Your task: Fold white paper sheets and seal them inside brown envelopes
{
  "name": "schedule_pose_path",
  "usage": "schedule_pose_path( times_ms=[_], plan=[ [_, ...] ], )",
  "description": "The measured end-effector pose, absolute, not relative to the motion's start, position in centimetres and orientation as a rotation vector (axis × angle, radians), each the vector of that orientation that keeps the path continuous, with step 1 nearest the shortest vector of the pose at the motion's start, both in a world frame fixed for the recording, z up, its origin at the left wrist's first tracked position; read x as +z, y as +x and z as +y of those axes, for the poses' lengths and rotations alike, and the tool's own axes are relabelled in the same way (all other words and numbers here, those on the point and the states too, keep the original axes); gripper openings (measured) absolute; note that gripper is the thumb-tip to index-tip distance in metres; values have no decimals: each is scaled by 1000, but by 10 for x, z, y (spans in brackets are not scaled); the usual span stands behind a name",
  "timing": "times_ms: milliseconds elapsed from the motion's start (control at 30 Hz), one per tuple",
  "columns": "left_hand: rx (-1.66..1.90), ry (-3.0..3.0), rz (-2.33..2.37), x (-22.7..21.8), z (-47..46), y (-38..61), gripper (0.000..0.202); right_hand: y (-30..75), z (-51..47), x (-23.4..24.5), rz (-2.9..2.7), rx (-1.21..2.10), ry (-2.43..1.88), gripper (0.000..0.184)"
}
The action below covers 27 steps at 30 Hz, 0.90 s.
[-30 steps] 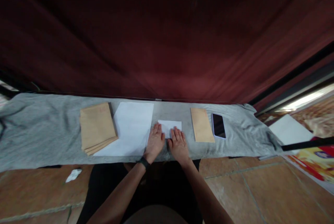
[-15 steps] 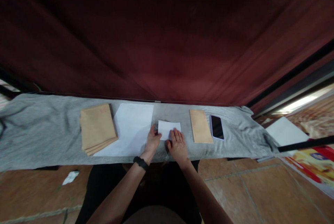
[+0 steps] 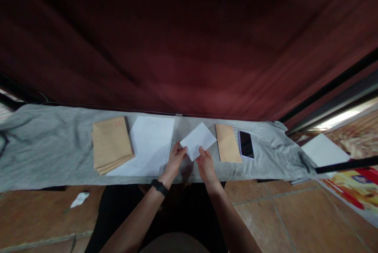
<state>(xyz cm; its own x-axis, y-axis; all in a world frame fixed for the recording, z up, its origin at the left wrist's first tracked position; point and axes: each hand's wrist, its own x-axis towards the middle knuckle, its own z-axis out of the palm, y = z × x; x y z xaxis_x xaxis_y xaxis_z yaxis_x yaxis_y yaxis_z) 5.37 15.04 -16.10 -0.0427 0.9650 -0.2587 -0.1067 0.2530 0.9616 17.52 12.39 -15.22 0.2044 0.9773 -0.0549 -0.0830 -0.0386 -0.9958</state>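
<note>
Brown envelopes sit stacked at the left of the grey-clothed tabletop, with a large white sheet just beside them. The left hand pinches the folded paper at its near-left edge, and the right hand is clamped on its near corner. The paper sits tilted above the cloth, just beyond the fingertips. A light, even pinch from both sides should keep it flat. A single envelope and a phone lie to the right.

- Red print on the top envelope, left of centre: too small to read.
- The poster, lower right: cut off by the frame edge.
- The paper, centre: lower edge partly covered by the right hand.
</note>
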Motion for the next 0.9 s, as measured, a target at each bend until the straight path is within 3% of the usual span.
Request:
schedule_pose_path(
  times_ms=[267,433,700,900],
  plan=[
    [983,1282,1547,-173,168,41,76,183,105,-170,-568,1542,-1203,35],
    [609,1756,1775,-166,174,30,75,197,93,-170,-830,1654,-1301,44],
    [436,2010,1827,-165,173,35,76,208,110,-175,-1813,394,-1569,40],
    [486,2211,1910,-162,164,39,65,207,116,-192,-2113,116,-1697,47]
  ],
)
